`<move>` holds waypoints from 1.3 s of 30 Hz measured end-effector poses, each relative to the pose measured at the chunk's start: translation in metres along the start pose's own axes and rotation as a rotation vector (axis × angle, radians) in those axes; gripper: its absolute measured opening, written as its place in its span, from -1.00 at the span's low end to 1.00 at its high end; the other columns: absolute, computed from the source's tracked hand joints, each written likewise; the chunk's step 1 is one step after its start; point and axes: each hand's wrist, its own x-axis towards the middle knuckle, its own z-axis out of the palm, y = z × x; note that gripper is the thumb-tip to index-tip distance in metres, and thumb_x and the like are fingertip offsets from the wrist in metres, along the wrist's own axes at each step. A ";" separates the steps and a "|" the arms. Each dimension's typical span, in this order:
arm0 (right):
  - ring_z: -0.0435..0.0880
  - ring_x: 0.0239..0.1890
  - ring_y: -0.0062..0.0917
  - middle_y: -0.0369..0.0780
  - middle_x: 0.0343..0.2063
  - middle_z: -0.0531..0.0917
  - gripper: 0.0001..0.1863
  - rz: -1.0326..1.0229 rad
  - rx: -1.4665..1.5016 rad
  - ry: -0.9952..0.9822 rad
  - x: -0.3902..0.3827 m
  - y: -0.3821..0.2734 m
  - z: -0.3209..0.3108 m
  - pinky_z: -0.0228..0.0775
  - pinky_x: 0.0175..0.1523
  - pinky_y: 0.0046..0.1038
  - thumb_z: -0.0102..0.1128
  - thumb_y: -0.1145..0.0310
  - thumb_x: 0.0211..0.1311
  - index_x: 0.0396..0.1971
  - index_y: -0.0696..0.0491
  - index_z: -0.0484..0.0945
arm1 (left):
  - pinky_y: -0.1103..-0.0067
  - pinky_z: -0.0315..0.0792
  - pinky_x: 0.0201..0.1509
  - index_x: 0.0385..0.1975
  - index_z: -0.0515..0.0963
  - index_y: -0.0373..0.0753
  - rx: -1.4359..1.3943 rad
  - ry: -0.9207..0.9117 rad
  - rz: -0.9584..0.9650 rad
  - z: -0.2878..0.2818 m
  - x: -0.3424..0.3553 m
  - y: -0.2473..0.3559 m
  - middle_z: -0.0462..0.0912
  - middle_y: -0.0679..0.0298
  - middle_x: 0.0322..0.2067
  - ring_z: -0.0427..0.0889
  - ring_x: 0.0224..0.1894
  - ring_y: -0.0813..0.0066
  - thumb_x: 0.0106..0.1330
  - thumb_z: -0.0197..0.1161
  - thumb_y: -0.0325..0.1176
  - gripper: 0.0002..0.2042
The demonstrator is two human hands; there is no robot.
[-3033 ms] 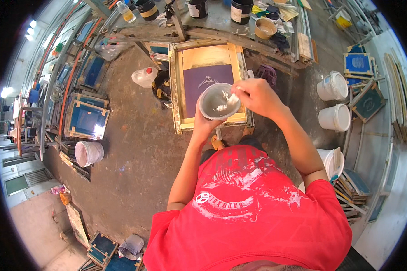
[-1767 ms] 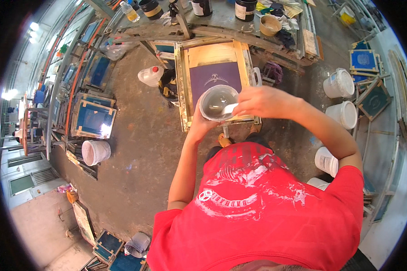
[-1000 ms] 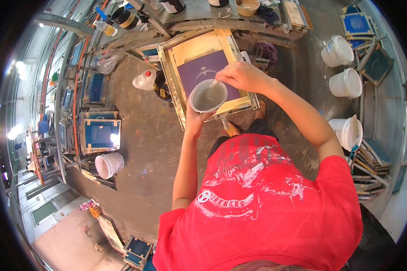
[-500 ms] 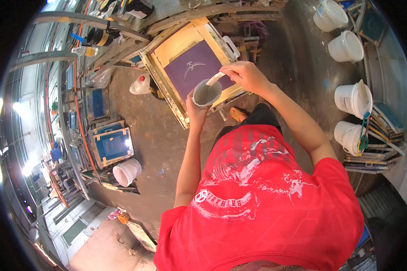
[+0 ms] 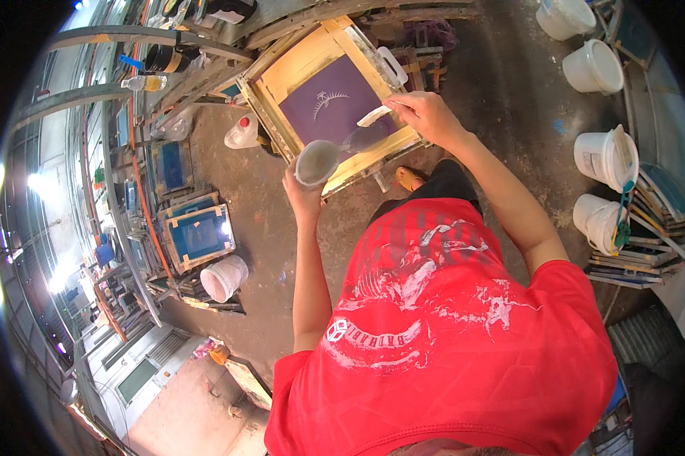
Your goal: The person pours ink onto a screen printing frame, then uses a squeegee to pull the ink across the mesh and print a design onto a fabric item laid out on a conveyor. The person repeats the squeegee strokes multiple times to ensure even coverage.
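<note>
My left hand [image 5: 304, 195] is wrapped round a round plastic tub [image 5: 317, 163], tilted, with greyish paste inside. It is over the near left edge of a wooden screen-printing frame [image 5: 293, 55]. The frame's purple mesh [image 5: 301, 114] carries a pale, spiky, curved design [image 5: 329, 100]. Yellowish tape borders the mesh. My right hand [image 5: 428, 118] grips a white spatula [image 5: 374, 115], its blade pointing left over the right part of the mesh. Between tub and spatula, a greyish patch [image 5: 364, 138] shows on the mesh; whether it is paste or shadow I cannot tell.
A jug with a red cap [image 5: 242, 132] stands left of the frame. Blue screens [image 5: 200, 235] lean at the left beside a white bucket [image 5: 225, 278]. Several white buckets [image 5: 593, 67] and stacked frames [image 5: 627, 266] line the right. Wooden beams [image 5: 312, 24] run behind the frame.
My left hand has moved left with the tub, away from the spatula. My right hand has shifted slightly right, and the spatula is now out of the tub. A greyish patch now shows on the mesh.
</note>
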 end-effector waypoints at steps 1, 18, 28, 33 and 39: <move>0.73 -0.30 -0.14 -0.02 -0.35 0.73 -0.76 -0.011 -0.012 -0.007 0.000 0.001 0.002 0.53 -0.20 -0.27 0.22 0.29 0.41 -0.18 0.18 0.70 | 0.28 0.39 0.26 0.21 0.44 -0.26 0.018 0.012 0.019 -0.005 -0.001 -0.005 0.54 0.06 0.07 0.51 0.16 0.11 -0.08 0.62 -0.48 -0.25; 0.73 -0.24 -0.11 -0.01 -0.31 0.74 -0.73 -0.063 -0.073 0.050 -0.001 0.018 0.004 0.55 -0.17 -0.23 0.18 0.26 0.43 -0.17 0.16 0.70 | 0.26 0.35 0.33 0.26 0.44 -0.11 0.075 -0.079 0.192 -0.018 0.006 0.063 0.50 0.10 0.14 0.43 0.24 0.04 0.02 0.55 -0.49 -0.29; 0.73 -0.22 -0.13 -0.08 -0.27 0.75 -0.75 -0.076 -0.061 0.032 0.005 0.016 0.015 0.56 -0.14 -0.21 0.17 0.25 0.42 -0.18 0.10 0.71 | 0.25 0.38 0.30 0.30 0.39 -0.12 0.049 -0.109 0.226 -0.026 0.010 0.067 0.47 0.02 0.15 0.43 0.23 0.01 0.04 0.56 -0.45 -0.25; 0.72 -0.24 -0.11 -0.09 -0.31 0.75 -0.74 -0.154 -0.059 -0.052 0.026 -0.002 0.037 0.55 -0.12 -0.19 0.17 0.21 0.41 -0.18 0.07 0.71 | 0.31 0.40 0.32 0.33 0.34 -0.23 -0.054 -0.106 0.090 -0.035 0.005 0.029 0.47 0.12 0.21 0.48 0.25 0.19 -0.05 0.60 -0.48 -0.16; 0.70 -0.20 -0.17 -0.14 -0.32 0.75 -0.76 -0.271 -0.089 -0.289 0.053 -0.024 0.073 0.52 -0.08 -0.22 0.19 0.22 0.41 -0.15 0.04 0.71 | 0.37 0.43 0.33 0.38 0.25 -0.23 -0.418 -0.180 -0.116 -0.048 0.003 0.001 0.46 0.20 0.26 0.49 0.28 0.28 -0.10 0.58 -0.57 -0.07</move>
